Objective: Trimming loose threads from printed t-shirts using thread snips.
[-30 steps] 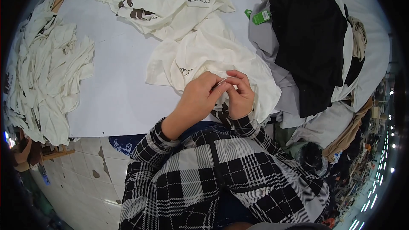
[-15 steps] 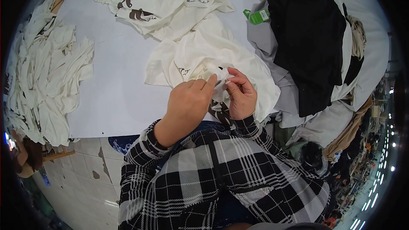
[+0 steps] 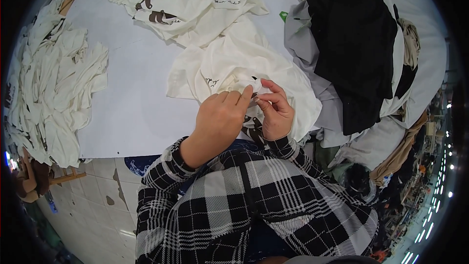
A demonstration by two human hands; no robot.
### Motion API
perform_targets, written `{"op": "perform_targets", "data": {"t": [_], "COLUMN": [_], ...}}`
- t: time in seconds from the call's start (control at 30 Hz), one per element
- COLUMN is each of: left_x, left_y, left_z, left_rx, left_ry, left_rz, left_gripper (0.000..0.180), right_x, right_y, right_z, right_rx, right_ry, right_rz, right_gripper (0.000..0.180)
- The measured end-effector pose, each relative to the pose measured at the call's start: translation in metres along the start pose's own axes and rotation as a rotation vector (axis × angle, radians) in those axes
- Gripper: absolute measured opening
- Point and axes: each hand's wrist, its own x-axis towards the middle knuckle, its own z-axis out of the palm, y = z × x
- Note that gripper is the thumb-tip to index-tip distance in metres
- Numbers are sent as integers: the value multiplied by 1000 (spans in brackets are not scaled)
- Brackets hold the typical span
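**Cream shirt in hand, one pile each side**

Cream shirt (image 3: 229, 66) spread crumpled on the white table (image 3: 141, 102), near its front edge, just ahead of the checked sleeves (image 3: 220, 190). Left hand (image 3: 220, 120) and right hand (image 3: 276, 110) brought together over it, fingertips (image 3: 246, 93) pinched on a small raised fold of the fabric beside a dark printed patch. Exactly what sits between the fingers too small to tell. Judged mid-way on this one garment: gripped and worked at, not yet laid aside. Loose heap of cream garments (image 3: 49, 83) at the table's left end, well apart. Two more printed cream shirts (image 3: 185, 0) lying farther back. Black garment (image 3: 356, 44) draped over grey cloth (image 3: 312, 54) to the right, untouched. Which heap is finished cannot be told.
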Motion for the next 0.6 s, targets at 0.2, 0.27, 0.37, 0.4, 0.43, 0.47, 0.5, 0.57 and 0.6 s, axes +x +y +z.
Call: {"op": "perform_targets", "data": {"t": [0.2, 0.27, 0.37, 0.4, 0.43, 0.47, 0.5, 0.57, 0.6], "left_x": [-2, -4, -4, -4, -3, -3, -3, -4, -4], "left_y": [-1, -1, -1, -1, -1, -1, -1, -4, -5], "left_z": [0, 1, 2, 2, 2, 1, 1, 3, 3], "left_rx": [-5, -5, 1, 9, 10, 6, 2, -22, -46], "left_ry": [20, 28, 40, 44, 43, 19, -4, 21, 47], "left_rz": [22, 22, 31, 42, 42, 25, 8, -10, -26], "left_gripper": [34, 34, 34, 34, 34, 34, 34, 34, 33], "right_x": [-3, -3, -3, -3, -3, -3, -4, -5, -5], "right_y": [-3, -5, -6, -5, -4, -3, -2, 0, 0], "right_z": [1, 2, 3, 3, 2, 1, 1, 2, 3], "right_rx": [-104, -150, -142, -142, -135, -127, -127, -247, -246], "right_ry": [-3, -12, 0, 0, 4, 8, 8, -7, -8], "right_rz": [-58, -87, -79, -79, -70, -60, -61, -176, -176], "right_gripper": [13, 12, 11, 11, 10, 10, 10, 10, 10]}}
